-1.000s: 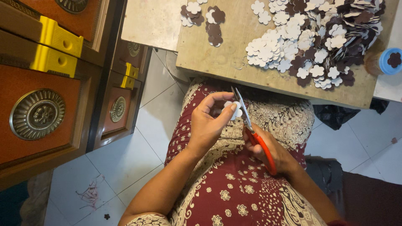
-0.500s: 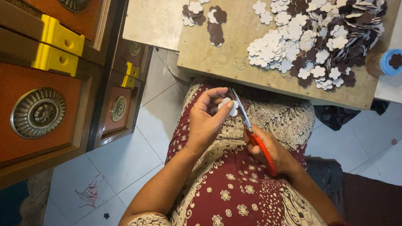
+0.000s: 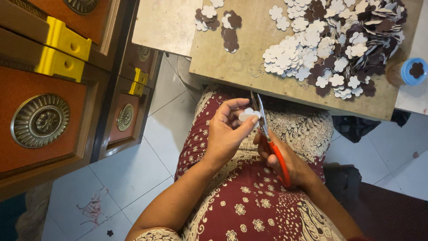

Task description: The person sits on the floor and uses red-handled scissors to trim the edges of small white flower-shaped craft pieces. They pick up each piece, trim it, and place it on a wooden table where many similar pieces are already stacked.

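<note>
Trimming a small white flower-shaped cutout with orange-handled scissors, held over the lap.

Left hand pinches the white cutout in closed fingertips; right hand is wrapped around the scissors, blades at the piece's edge. Beyond, on the wooden board, a large heap of finished flower cutouts fills the far right corner, so much is judged done; how much is left cannot be told.

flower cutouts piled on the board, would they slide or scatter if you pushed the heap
Probably scatter: the flower cutouts look thin, flat and loosely heaped on the wooden board. Likely light too; the left hand pinches one between fingertips, and it keeps its shape, so fairly stiff.
</note>
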Demonstrator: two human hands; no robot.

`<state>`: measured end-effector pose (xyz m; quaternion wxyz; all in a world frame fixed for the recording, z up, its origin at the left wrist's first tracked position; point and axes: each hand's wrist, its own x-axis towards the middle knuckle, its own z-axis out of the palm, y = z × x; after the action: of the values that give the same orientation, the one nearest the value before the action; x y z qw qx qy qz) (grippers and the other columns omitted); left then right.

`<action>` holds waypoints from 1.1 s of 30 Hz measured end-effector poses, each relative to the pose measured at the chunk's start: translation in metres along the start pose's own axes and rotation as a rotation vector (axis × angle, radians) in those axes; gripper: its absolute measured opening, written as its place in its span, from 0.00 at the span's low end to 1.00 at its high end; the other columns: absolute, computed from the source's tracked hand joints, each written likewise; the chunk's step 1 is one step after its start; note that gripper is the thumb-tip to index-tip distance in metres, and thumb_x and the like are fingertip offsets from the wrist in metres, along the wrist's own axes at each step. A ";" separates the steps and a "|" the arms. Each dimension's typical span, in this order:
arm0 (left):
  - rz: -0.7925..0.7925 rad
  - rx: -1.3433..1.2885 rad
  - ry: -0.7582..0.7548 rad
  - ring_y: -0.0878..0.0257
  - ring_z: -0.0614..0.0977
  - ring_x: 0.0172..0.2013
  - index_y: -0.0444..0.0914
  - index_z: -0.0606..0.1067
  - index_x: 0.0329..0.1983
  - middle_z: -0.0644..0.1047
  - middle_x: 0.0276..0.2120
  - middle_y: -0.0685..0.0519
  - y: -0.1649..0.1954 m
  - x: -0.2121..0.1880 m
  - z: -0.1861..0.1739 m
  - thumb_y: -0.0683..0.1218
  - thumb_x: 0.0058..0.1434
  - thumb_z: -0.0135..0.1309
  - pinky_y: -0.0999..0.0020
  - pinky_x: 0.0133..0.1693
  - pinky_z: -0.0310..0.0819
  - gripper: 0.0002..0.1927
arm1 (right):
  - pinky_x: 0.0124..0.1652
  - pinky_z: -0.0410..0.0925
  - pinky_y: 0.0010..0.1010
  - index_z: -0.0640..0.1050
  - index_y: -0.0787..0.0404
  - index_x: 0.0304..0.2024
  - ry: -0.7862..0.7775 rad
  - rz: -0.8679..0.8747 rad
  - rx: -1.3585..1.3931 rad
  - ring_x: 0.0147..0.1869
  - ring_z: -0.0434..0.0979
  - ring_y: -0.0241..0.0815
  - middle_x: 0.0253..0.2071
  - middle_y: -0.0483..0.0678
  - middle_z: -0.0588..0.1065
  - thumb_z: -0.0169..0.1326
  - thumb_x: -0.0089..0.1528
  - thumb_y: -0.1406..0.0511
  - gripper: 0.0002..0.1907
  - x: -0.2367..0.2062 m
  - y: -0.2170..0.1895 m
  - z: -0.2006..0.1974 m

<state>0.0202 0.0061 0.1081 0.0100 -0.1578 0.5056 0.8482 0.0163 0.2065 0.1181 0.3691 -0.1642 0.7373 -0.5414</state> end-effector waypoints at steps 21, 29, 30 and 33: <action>-0.029 -0.066 0.003 0.70 0.81 0.40 0.31 0.70 0.59 0.78 0.41 0.51 0.004 0.004 -0.012 0.35 0.61 0.61 0.75 0.45 0.80 0.23 | 0.25 0.63 0.30 0.68 0.60 0.49 -0.029 -0.016 -0.052 0.26 0.64 0.33 0.25 0.40 0.65 0.32 0.51 0.21 0.55 0.002 -0.005 0.000; 0.017 -0.046 0.062 0.69 0.81 0.41 0.32 0.70 0.60 0.79 0.43 0.50 0.003 0.007 -0.017 0.36 0.62 0.60 0.76 0.44 0.78 0.22 | 0.23 0.67 0.31 0.68 0.60 0.42 -0.067 0.078 -0.004 0.23 0.68 0.35 0.23 0.41 0.65 0.38 0.48 0.21 0.52 0.004 -0.001 0.001; 0.019 -0.057 0.083 0.69 0.81 0.41 0.32 0.70 0.60 0.79 0.43 0.50 0.003 0.007 -0.017 0.36 0.62 0.60 0.76 0.44 0.78 0.22 | 0.23 0.67 0.31 0.68 0.60 0.42 -0.073 0.093 -0.004 0.23 0.68 0.35 0.23 0.42 0.65 0.39 0.48 0.22 0.52 0.004 -0.002 0.001; 0.006 -0.118 0.079 0.68 0.81 0.39 0.33 0.69 0.60 0.79 0.42 0.51 0.003 0.008 -0.015 0.36 0.63 0.59 0.76 0.41 0.78 0.22 | 0.24 0.64 0.29 0.69 0.60 0.45 -0.055 0.065 -0.047 0.25 0.66 0.33 0.25 0.40 0.65 0.38 0.50 0.22 0.52 0.004 -0.007 0.002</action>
<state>0.0163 -0.0091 0.1016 -0.0218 -0.1899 0.4551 0.8697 0.0145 0.2000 0.1229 0.4028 -0.1637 0.7442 -0.5071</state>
